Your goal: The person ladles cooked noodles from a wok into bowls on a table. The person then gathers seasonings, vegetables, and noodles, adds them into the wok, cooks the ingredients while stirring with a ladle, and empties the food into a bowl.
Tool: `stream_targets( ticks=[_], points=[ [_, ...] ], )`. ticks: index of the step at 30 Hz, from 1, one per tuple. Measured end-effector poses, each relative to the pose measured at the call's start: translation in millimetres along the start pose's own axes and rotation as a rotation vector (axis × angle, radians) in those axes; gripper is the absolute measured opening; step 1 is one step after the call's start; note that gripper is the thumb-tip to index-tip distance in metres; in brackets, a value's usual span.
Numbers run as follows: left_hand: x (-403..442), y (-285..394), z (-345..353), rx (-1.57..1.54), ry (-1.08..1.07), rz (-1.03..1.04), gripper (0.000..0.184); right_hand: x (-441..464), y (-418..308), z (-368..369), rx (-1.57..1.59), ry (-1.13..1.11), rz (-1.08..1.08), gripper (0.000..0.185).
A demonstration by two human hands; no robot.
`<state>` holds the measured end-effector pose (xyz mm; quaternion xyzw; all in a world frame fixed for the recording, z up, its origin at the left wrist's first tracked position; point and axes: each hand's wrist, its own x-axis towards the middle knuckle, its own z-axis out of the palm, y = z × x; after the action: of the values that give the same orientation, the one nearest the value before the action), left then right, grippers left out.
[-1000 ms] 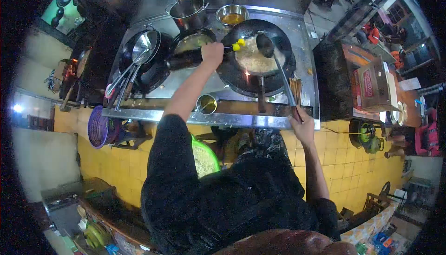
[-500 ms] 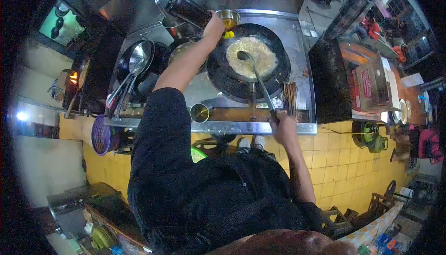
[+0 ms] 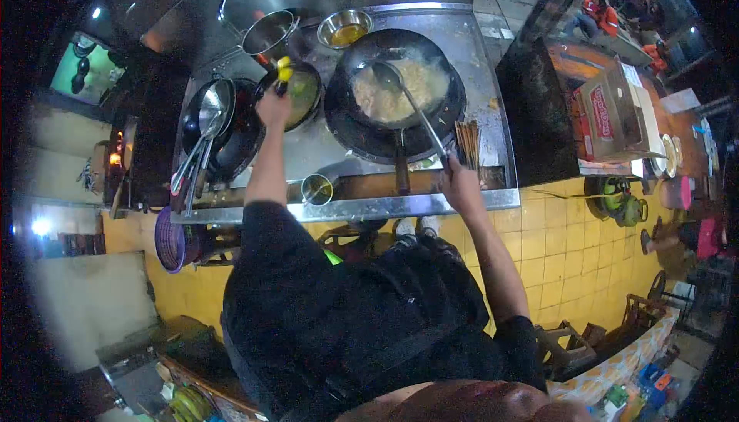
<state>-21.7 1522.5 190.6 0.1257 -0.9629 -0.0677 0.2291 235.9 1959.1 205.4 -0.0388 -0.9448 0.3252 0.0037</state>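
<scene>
My left hand (image 3: 273,106) is closed around a dark bottle with a yellow cap (image 3: 285,68), beside the smaller pan of greenish-yellow liquid (image 3: 306,97). The cap points away from me, and most of the bottle's body is hidden. My right hand (image 3: 462,185) grips the handle end of a long metal ladle (image 3: 422,118). The ladle's bowl rests in the pale, steaming food (image 3: 412,83) inside the large black wok (image 3: 368,51). The wok's handle (image 3: 401,164) points toward me.
Behind the pans stand a deep metal pot (image 3: 269,33) and a steel bowl with yellow liquid (image 3: 345,30). A metal cup (image 3: 316,190) is at the stove's front edge (image 3: 369,209). Strainers (image 3: 216,106) lie left, and a bundle of thin sticks (image 3: 467,143) lies right.
My left hand has brought the bottle left and nearer to me, away from the wok, and its body no longer lies tipped up. The ladle's bowl has shifted slightly within the wok.
</scene>
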Motion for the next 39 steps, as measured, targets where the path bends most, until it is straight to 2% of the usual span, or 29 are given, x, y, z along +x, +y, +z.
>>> stream_targets(
  ticks=[2,3,5,8,10,12,13,14,16,17,18,20,21,22,23,24,26,27,28,29,30,31,32,33,34,36,37,38,39],
  points=[
    [-22,-21,-18,-0.122,0.055,-0.086,0.038,13,0,-4,-0.188,-0.01,0.013,0.044],
    [-26,-45,-5,-0.12,0.051,-0.089,0.038,17,4,-4,-0.239,0.008,-0.006,0.049],
    [-31,-113,39,-0.468,0.222,-0.069,0.028,23,4,-15,-0.269,-0.043,0.014,0.05],
    [-65,-99,-22,-0.475,0.263,-0.164,0.023,29,-12,-40,-0.291,-0.068,0.033,0.051],
    [-82,-115,-13,-0.481,0.318,-0.191,0.027,36,-7,-38,-0.285,-0.045,0.039,0.051],
    [-100,-126,-2,-0.574,0.351,-0.257,0.028,56,15,-19,-0.457,0.233,-0.268,0.045],
    [-107,-134,14,-0.718,0.417,-0.235,0.03,62,24,-16,-0.503,0.307,-0.417,0.045],
    [-111,-130,9,-0.724,0.416,-0.229,0.03,63,19,-24,-0.505,0.313,-0.412,0.045],
    [-130,-122,-1,-0.549,0.314,-0.339,0.029,64,7,-50,-0.663,-0.097,-0.191,0.047],
    [-130,-120,0,-0.821,0.355,-0.339,0.034,62,-3,-69,-0.667,-0.1,-0.19,0.047],
    [-129,-129,11,-0.823,0.354,-0.348,0.034,60,-13,-90,-0.669,-0.158,-0.188,0.049],
    [-126,-152,30,-0.569,0.265,-0.333,0.038,54,-15,-100,-0.674,-0.222,-0.19,0.05],
    [-130,-155,33,-0.744,0.169,-0.45,0.051,48,-13,-97,-0.642,-0.147,-0.154,0.052],
    [-135,-147,25,-0.745,0.168,-0.458,0.051,43,-10,-93,-0.609,-0.072,-0.118,0.053],
    [-144,-136,14,-0.492,0.254,-0.439,0.054,37,-6,-80,-0.545,0.024,-0.086,0.045],
    [-155,-119,2,-0.241,0.335,-0.416,0.058,30,5,-63,-0.553,0.023,-0.089,0.045],
    [-192,-50,-42,-0.073,0.542,-0.461,0.058,22,27,-32,-0.377,0.067,-0.096,0.054],
    [-216,-22,-49,-0.434,0.439,-0.262,0.047,18,31,-21,-0.381,0.068,-0.098,0.054],
    [-247,2,-37,-0.726,0.026,-0.366,0.044,10,31,-8,-0.169,0.07,-0.075,0.046],
    [-259,53,-70,-0.894,-0.326,-0.332,0.038,2,28,2,0.043,0.066,-0.045,0.038],
    [-287,75,-24,-0.79,-0.423,-0.229,0.035,-5,19,5,0.043,0.056,-0.037,0.038],
    [-272,113,-56,-0.846,-0.931,-0.345,0.031,-8,6,4,0.494,-0.066,0.21,0.028],
    [-282,137,-37,-1.291,-1.134,-0.768,0.029,-9,-4,6,0.946,-0.184,0.455,0.019],
    [-288,152,-15,-1.734,-1.295,-1.215,0.028,-11,-6,8,1.159,-0.169,0.553,0.01],
    [-284,158,-4,-1.733,-1.308,-1.199,0.028,-13,-11,5,1.162,-0.152,0.548,0.01],
    [-284,173,10,-1.931,-1.448,-1.113,0.021,-26,-18,-2,1.224,-0.137,0.623,0.011],
    [-283,173,16,-1.968,-1.442,-0.974,0.015,-33,-11,2,1.164,-0.143,0.553,0.019],
    [-279,176,15,-1.912,-1.405,-1.032,0.011,-39,-11,-2,1.167,-0.123,0.561,0.019],
    [-275,179,14,-1.879,-1.383,-1.054,0.01,-44,-11,-5,0.99,-0.138,0.512,0.023]
  ],
)
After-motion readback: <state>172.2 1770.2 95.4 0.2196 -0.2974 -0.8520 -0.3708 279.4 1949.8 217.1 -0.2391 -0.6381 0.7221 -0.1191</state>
